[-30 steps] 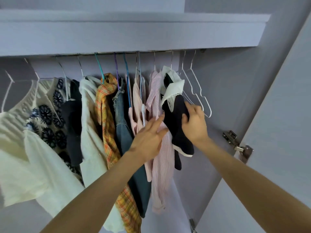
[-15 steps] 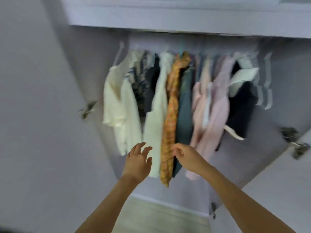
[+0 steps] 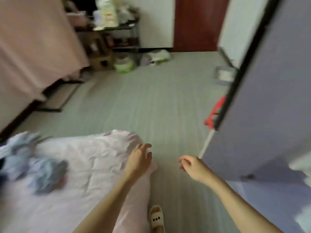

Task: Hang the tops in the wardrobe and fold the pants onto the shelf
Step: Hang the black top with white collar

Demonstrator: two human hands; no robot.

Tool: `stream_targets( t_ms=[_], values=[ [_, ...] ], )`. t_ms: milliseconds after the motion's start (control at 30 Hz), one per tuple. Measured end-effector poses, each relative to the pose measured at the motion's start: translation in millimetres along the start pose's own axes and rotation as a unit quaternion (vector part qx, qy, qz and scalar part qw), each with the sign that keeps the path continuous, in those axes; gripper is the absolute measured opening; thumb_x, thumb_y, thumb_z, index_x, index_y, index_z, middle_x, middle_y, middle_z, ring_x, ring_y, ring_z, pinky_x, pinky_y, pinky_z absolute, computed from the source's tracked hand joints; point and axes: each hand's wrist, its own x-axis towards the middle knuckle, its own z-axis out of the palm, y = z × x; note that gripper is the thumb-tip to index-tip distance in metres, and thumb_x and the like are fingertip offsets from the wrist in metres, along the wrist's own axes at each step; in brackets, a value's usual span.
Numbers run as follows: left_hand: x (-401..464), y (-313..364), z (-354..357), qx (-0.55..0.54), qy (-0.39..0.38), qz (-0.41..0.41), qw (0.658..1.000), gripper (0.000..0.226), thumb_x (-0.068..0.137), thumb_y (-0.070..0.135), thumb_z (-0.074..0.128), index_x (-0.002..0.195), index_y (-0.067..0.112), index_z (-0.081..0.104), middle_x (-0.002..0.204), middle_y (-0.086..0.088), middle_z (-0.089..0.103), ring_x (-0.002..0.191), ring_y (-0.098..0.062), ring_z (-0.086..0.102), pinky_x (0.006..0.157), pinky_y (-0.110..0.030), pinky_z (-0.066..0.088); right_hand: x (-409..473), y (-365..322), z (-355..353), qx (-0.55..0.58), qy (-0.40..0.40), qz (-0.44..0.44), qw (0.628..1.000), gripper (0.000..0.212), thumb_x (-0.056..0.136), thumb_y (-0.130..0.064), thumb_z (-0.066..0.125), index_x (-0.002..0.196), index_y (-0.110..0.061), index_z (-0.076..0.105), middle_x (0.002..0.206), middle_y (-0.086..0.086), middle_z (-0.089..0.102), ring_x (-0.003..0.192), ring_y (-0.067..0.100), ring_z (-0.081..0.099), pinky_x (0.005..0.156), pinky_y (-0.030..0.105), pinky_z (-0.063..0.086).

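The head view is blurred by motion. A heap of light blue clothes point(image 3: 32, 169) lies at the left on a bed with a pale pink sheet point(image 3: 87, 169). My left hand point(image 3: 138, 159) hovers over the bed's right corner, fingers relaxed, holding nothing. My right hand point(image 3: 191, 166) hangs above the floor with loosely curled fingers, also empty. The open wardrobe door point(image 3: 262, 101) stands at the right. The hanging tops are out of view.
Grey plank floor point(image 3: 151, 101) stretches ahead. A second bed with a pink cover point(image 3: 33, 47) stands at the left. A cluttered black shelf rack point(image 3: 117, 31) and bags sit at the far wall. A red object point(image 3: 214, 111) shows behind the door. A slippered foot point(image 3: 156, 217) is below.
I have turned away from the wardrobe to the room and the bed. Both hands let go of the hanging tops and dropped, empty.
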Motion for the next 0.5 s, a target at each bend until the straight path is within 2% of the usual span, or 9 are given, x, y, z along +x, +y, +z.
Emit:
stream_targets(
  t_ms=[167, 267, 333, 400, 500],
  values=[
    [-38, -115, -59, -0.043, 0.088, -0.156, 0.983, 0.035, 0.093, 0.014, 0.05, 0.127, 0.01, 0.054, 0.129, -0.01, 0.054, 0.118, -0.026, 0.052, 0.098, -0.028, 0.036, 52, -86, 98, -0.058, -0.118, -0.081, 0.988, 0.022, 0.096, -0.01, 0.043, 0.102, -0.012, 0.064, 0.081, -0.003, 0.063, 0.078, 0.014, 0.058, 0.077, 0.024, 0.045],
    [-54, -189, -88, -0.088, 0.141, -0.245, 0.955, 0.033, 0.091, 0.012, 0.051, 0.124, 0.009, 0.056, 0.125, -0.01, 0.056, 0.116, -0.025, 0.052, 0.096, -0.029, 0.037, 90, -144, 164, -0.082, -0.193, -0.108, 0.972, 0.023, 0.097, -0.008, 0.04, 0.104, -0.01, 0.062, 0.076, -0.002, 0.061, 0.069, 0.011, 0.056, 0.066, 0.015, 0.045],
    [-59, -237, -99, -0.11, 0.164, -0.303, 0.932, 0.033, 0.091, 0.012, 0.049, 0.124, 0.009, 0.055, 0.125, -0.009, 0.056, 0.115, -0.023, 0.052, 0.094, -0.029, 0.038, 117, -171, 205, -0.096, -0.232, -0.11, 0.962, 0.024, 0.096, -0.006, 0.039, 0.105, -0.007, 0.061, 0.072, -0.005, 0.06, 0.067, 0.012, 0.056, 0.07, 0.021, 0.048],
    [-63, -285, -103, -0.13, 0.172, -0.354, 0.91, 0.033, 0.092, 0.012, 0.048, 0.123, 0.008, 0.055, 0.126, -0.01, 0.056, 0.116, -0.023, 0.052, 0.094, -0.029, 0.039, 142, -190, 246, -0.122, -0.26, -0.117, 0.951, 0.027, 0.095, -0.006, 0.038, 0.107, -0.007, 0.061, 0.076, -0.005, 0.062, 0.076, 0.017, 0.058, 0.077, 0.03, 0.048],
    [-59, -357, -94, -0.146, 0.158, -0.425, 0.879, 0.035, 0.091, 0.01, 0.047, 0.126, 0.006, 0.051, 0.128, -0.013, 0.055, 0.118, -0.025, 0.05, 0.095, -0.027, 0.035, 182, -201, 309, -0.189, -0.281, -0.139, 0.931, 0.03, 0.094, -0.012, 0.038, 0.115, -0.015, 0.059, 0.103, 0.0, 0.066, 0.101, 0.018, 0.058, 0.08, 0.022, 0.042]
  ],
)
